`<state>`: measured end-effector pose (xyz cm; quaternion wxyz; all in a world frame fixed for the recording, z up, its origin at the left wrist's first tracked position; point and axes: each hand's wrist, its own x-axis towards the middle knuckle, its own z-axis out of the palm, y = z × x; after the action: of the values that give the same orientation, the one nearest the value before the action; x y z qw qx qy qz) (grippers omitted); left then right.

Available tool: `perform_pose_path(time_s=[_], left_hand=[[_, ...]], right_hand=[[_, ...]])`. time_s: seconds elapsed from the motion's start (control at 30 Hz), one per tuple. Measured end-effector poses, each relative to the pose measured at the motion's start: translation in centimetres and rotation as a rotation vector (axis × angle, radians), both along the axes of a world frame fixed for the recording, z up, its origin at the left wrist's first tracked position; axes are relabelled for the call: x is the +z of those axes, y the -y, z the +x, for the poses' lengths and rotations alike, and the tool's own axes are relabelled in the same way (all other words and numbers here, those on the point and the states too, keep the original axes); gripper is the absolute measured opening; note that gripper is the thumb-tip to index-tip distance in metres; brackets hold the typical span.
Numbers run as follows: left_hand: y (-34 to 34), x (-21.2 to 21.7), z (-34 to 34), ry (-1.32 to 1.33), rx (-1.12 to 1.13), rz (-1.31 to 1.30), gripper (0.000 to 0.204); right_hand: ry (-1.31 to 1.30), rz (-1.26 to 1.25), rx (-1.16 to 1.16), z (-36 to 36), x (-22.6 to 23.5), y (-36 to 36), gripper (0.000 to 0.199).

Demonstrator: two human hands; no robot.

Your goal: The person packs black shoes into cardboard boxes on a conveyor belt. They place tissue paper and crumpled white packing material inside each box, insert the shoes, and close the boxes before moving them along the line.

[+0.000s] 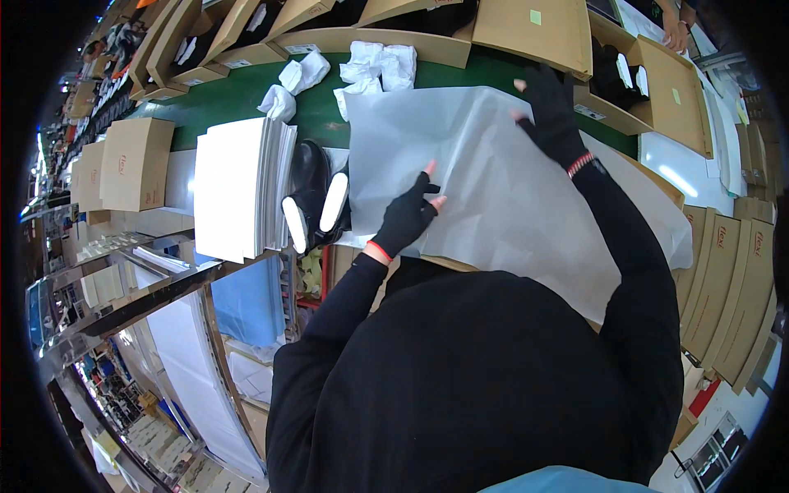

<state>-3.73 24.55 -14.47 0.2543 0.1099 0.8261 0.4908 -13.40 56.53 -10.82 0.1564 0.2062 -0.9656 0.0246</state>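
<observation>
A large sheet of white tissue paper [501, 181] lies spread over an open cardboard box in front of me. My left hand [408, 215], in a black fingerless glove, presses flat on the sheet's near left part with fingers apart. My right hand [549, 107], gloved the same way, rests spread on the sheet's far edge. A pair of black shoes with white soles [316, 201] lies on its side just left of the sheet, close to my left hand.
A stack of white paper sheets [238, 185] sits left of the shoes. Crumpled white paper wads [374, 67] lie on the green conveyor belt [222, 99]. Open cardboard boxes [534, 29] line the far side, flat boxes [723, 279] stand at right. Another person's hand [675, 33] shows far right.
</observation>
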Motion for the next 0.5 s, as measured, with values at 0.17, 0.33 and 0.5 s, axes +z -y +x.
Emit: perform_pose_path(time_s=[0.17,0.33,0.5], left_hand=[[0.6,-2.6,-2.0,-0.108,-0.078,-0.019,0.047],[-3.6,-2.1,-6.8,-0.505,0.229,0.149,0.044],[-6.6,-0.9,-12.7,-0.423,0.072,-0.104,0.045]], right_hand=[[0.396,0.181,-0.009,9.2,-3.0,-3.4,0.080],[0.423,0.061,-0.027,11.1,-1.3,-1.7,0.075],[0.200,-0.178,0.010,8.3,-1.4,-0.7,0.046]])
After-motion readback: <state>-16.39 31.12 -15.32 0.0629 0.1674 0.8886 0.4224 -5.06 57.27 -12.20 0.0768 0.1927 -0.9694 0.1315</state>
